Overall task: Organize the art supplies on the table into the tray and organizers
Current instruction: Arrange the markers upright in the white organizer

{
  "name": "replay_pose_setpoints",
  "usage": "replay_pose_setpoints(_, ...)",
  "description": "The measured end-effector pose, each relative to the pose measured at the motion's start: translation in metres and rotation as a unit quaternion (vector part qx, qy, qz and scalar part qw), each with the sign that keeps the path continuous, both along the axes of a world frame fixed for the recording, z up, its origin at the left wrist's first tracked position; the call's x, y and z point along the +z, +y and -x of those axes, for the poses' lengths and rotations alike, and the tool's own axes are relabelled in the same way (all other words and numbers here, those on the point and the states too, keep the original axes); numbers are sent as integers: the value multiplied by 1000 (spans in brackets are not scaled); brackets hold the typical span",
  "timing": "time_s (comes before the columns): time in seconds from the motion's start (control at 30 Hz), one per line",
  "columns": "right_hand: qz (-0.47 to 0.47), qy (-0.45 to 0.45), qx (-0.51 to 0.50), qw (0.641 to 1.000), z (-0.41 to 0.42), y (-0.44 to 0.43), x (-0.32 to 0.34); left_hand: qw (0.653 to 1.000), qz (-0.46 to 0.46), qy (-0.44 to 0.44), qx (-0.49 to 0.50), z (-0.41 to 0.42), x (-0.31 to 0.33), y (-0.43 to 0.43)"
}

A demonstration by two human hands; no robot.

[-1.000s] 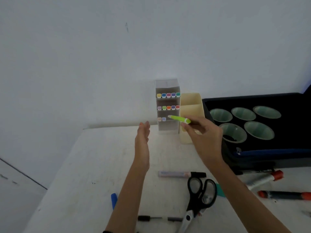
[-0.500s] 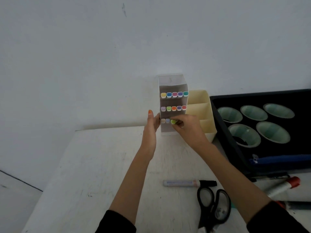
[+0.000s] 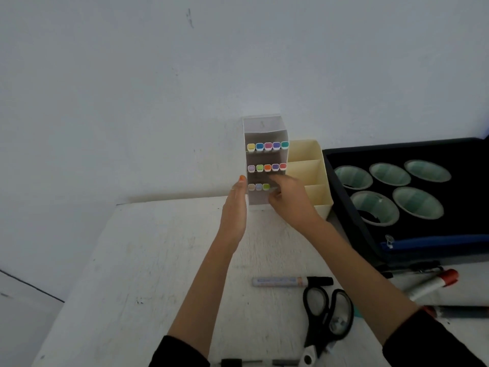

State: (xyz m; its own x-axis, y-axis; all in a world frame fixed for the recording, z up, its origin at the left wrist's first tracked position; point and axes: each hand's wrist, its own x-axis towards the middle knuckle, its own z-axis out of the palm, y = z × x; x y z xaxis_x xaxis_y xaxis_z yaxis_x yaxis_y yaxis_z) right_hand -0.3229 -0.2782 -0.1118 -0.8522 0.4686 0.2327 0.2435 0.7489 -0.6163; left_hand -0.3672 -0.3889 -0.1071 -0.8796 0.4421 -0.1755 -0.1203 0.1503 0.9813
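The green marker point(image 3: 266, 186) sits third in the bottom row of the rack point(image 3: 264, 128), its cap about level with the two pale caps on its left. The left hand point(image 3: 234, 207) lies flat with straight fingers against the rack's left wall. The right hand point(image 3: 289, 200) has its fingers curled at the bottom row, just right of the marker; I cannot tell if they pinch it or only touch.

The step looks like seating this marker. To do it well, brace the light rack with the flat palm so it neither slides nor tips, push straight along the slot with a fingertip until the cap lines up with its neighbours, then let go without dragging it out. A grey marker point(image 3: 285, 281) and scissors point(image 3: 328, 313) lie loose on the worktop point(image 3: 158, 260), so much sorting remains
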Motion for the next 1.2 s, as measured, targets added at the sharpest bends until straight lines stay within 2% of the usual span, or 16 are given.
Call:
replay_pose_setpoints(0.17, 69, 38, -27, 997, -53, -11, 10, 997, 3, 22, 74, -40, 4, -21)
replay_pose_setpoints(0.4, 249, 79, -22, 965, -156, -15, 10, 998, -51, -13, 37, -119, 6, -35)
replay_pose_setpoints(0.57, 284, 75, -61, 954, -212, -13, -11, 998, -62, -26, 1, -171, -6, -18)
replay_pose_setpoints(0.63, 275, 75, -89, 954, -234, -7, -19, 997, -72, -36, -2, -189, -14, -11)
replay_pose_setpoints(0.77, 174, 26, -149, 973, -265, 6, -32, 996, -72, -61, 5, -217, -26, 0)
replay_pose_setpoints(0.9, 114, -42, -98, 988, -276, 6, -50, 997, -60, -50, 6, -240, -29, 4)
replay_pose_setpoints(1.03, 38, -57, -47, 997, -266, -1, -67, 998, -59, -24, 29, -252, -31, -2)
replay_pose_setpoints(1.13, 1, -62, -63, 996, -259, -5, -77, 996, -66, -22, 53, -253, -35, -6)
replay_pose_setpoints(1.2, 20, -61, -74, 995, -258, -5, -78, 995, -77, -19, 66, -252, -39, -8)
